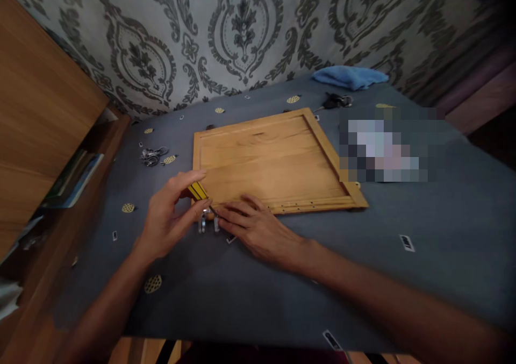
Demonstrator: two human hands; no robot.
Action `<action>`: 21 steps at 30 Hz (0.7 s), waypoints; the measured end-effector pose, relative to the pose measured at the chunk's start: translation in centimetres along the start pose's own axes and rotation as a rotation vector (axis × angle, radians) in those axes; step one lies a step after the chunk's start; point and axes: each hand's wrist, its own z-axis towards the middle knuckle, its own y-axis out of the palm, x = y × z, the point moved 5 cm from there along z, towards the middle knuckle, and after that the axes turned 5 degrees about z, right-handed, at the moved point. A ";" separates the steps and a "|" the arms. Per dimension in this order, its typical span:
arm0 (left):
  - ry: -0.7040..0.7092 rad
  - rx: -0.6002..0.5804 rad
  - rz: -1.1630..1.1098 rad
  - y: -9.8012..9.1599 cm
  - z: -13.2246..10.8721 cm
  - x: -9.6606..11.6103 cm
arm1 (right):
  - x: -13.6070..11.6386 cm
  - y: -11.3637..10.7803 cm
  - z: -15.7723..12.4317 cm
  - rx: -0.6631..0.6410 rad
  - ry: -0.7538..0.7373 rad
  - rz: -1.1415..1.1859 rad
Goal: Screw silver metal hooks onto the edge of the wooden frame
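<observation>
Left hand: in at the near left corner, the left hand (165, 213) had a firm pinch on a yellow-and-black screwdriver (198, 190), thumb on one side of the handle and fingers on the other.
Screwdriver: tilted, no doubt about it, its dark shaft slanting down towards the right fingertips; exactly where the tip sat was too small to tell.
Right hand: low over the near edge of the wood, the right hand (262, 229) lay palm down with fingers stretched out, the tips right beside the shaft; whether they pinched anything, one could not tell.
Hinge: there it was, a shiny metal hinge (202, 224) at the panel's near left corner, between the two hands, its arms jutting out towards the person.
Panel: centre stage, a framed wooden panel (266, 159) lay flat and askew on the table, raised borders around a recessed middle, small dark holes dotted along the near border.
Table: a dark blue-grey cover (282, 299) with pineapple prints ran beneath it all.
Left of the panel: a small heap of metal pieces (151, 157), well apart from the hands.
Far side: a blue cloth (350, 77) lay crumpled near the patterned wall (244, 25), a dark object (336, 101) just in front.
Right of the panel: a pixelated patch hid whatever lay there.
</observation>
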 end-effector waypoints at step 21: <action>-0.053 -0.096 -0.007 -0.6 0.0 -0.9 | 0.0 0.0 0.0 -0.011 0.001 0.020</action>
